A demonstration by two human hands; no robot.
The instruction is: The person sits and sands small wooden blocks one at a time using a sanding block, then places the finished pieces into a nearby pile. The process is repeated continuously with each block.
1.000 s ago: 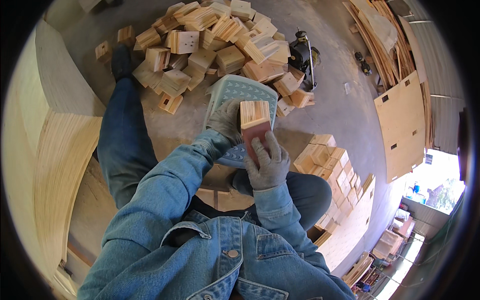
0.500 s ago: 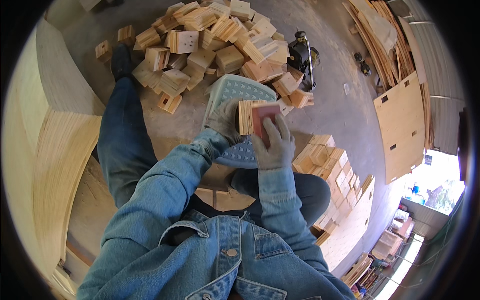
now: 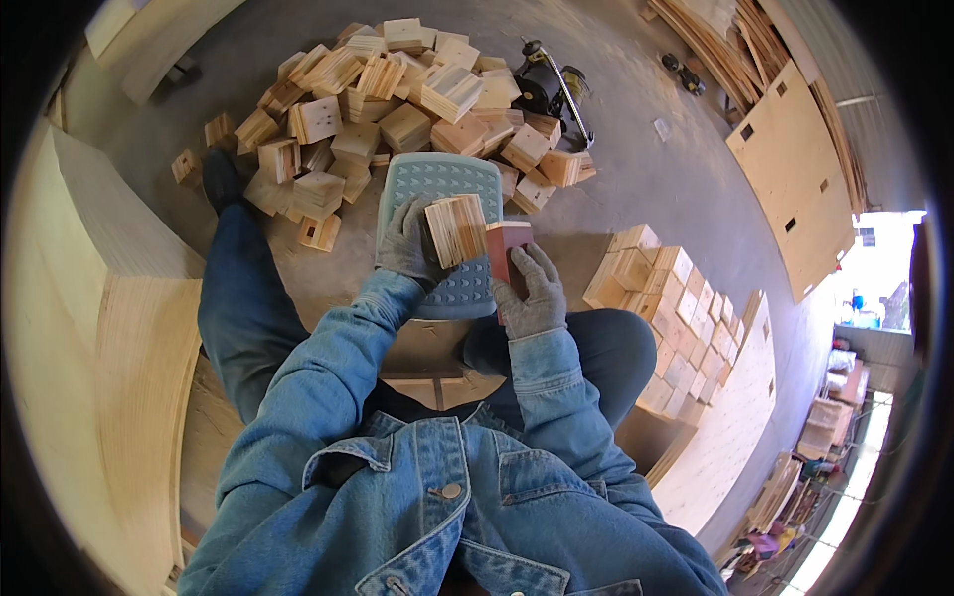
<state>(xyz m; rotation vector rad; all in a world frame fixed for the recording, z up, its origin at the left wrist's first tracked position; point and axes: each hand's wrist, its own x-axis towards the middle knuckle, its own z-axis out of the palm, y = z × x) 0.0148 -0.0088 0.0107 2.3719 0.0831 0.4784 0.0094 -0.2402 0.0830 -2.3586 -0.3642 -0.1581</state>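
On the concrete floor (image 3: 636, 189) of a woodworking space, seen from above the seated person:

Plywood sheets: large pale boards (image 3: 89, 328) stand at the person's left, and a cut-out panel (image 3: 795, 179) leans well apart on the right.

Loose heap: a big pile of rough wooden blocks (image 3: 397, 89) lies ahead of the knees, beyond the stool.

Neat stack: squared blocks (image 3: 666, 298) sit in ordered rows near the right knee, apart from the heap.

Power tool: a dark machine (image 3: 547, 89) rests just beside the far edge of the heap.

Stool: a blue-grey plastic stool (image 3: 442, 179) stands between the knees, under both hands.

Block in hand: a laminated wooden block (image 3: 457, 228) is held over the stool top, its striped edge grain turned up.

Left hand: the gloved left hand (image 3: 407, 243) is clenched around the block's near side, gripping it firmly.

Right hand: the gloved right hand (image 3: 532, 293) grasps a reddish-brown sanding pad (image 3: 507, 243), its fingers closed on it, pad pressed against the block's right face.

Step, as I judge it: one face is being sanded smooth.

Next move calls for: a steady left grip, even pressure on the pad, and turning the block to reach an unsanded face.
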